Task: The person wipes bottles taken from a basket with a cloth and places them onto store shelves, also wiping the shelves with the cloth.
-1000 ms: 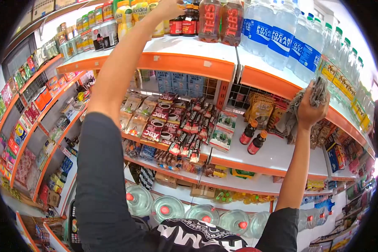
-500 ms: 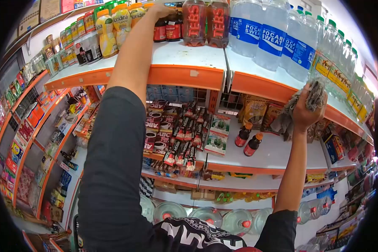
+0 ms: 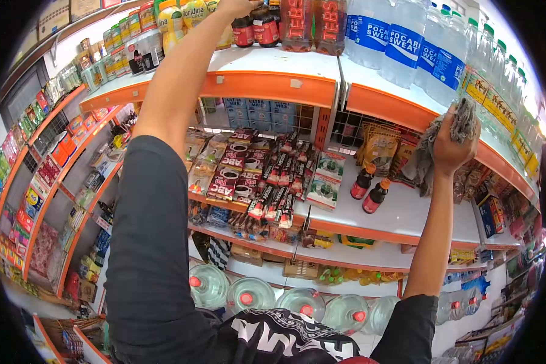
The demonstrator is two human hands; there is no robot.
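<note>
My left hand [image 3: 241, 7] reaches to the top shelf [image 3: 273, 65], at the small dark bottles with red labels [image 3: 266, 29]. Its fingers are partly cut off by the upper frame edge, so its grip does not show clearly. On the right, my right hand [image 3: 454, 142] is closed around a grey cloth [image 3: 431, 145], in front of the orange edge of the top shelf. Part of the cloth hangs below the fingers. Behind this hand stand large Pocari Sweat bottles [image 3: 403, 45] and clear bottles with green caps [image 3: 488, 54].
Two small dark bottles [image 3: 376, 195] with orange caps stand on the middle shelf [image 3: 337, 218], right of coffee packets [image 3: 230, 173]. Large water bottles with red caps [image 3: 249, 294] line the bottom. Another stocked shelf [image 3: 67, 188] runs along the left. Tebs bottles [image 3: 297, 24] stand beside my left hand.
Since half a second ago, the view has shifted, so the shelves appear further right. My left hand shows higher in the frame, above the dark bottles. The right one still grips the cloth.
</note>
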